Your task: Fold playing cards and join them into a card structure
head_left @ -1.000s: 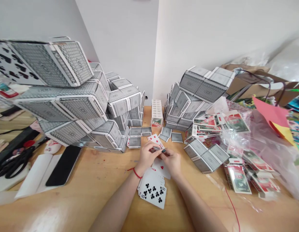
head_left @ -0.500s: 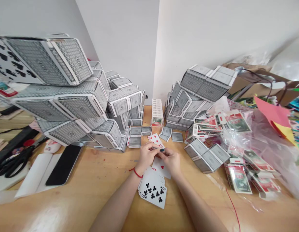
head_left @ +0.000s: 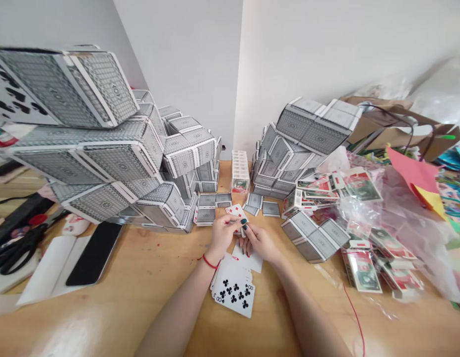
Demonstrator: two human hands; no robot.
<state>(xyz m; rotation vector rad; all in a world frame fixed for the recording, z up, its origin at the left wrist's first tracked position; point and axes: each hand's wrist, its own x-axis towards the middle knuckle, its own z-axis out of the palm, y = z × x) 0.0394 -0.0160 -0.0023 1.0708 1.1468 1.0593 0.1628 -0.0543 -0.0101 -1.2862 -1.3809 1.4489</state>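
Blocks stacked on both sides, one diamond card in hand

Landmark: the wrapped row of card packs (head_left: 240, 185), far middle of the desk. Left hand (head_left: 222, 235), directly on the near side of the row: thumb and forefinger pinched together, seemingly on the near end of the diamond card (head_left: 235, 210). Right hand (head_left: 262, 243) meets it there, thumb bent in, other fingers pointing down; whether it grips the card, cannot tell.

Done, by the look of it: a tall left stack (head_left: 121, 161) of card-backed blocks left of the row, a right stack (head_left: 296, 131) to its right, plus a separate double block (head_left: 314, 235), right and nearer.

Left over, as judged: face-down cards (head_left: 254, 203) lie flat just before the row; the club pile (head_left: 235, 295), flat too, lies well nearer than it. Diamond card unfinished; any fold is hidden by fingers.
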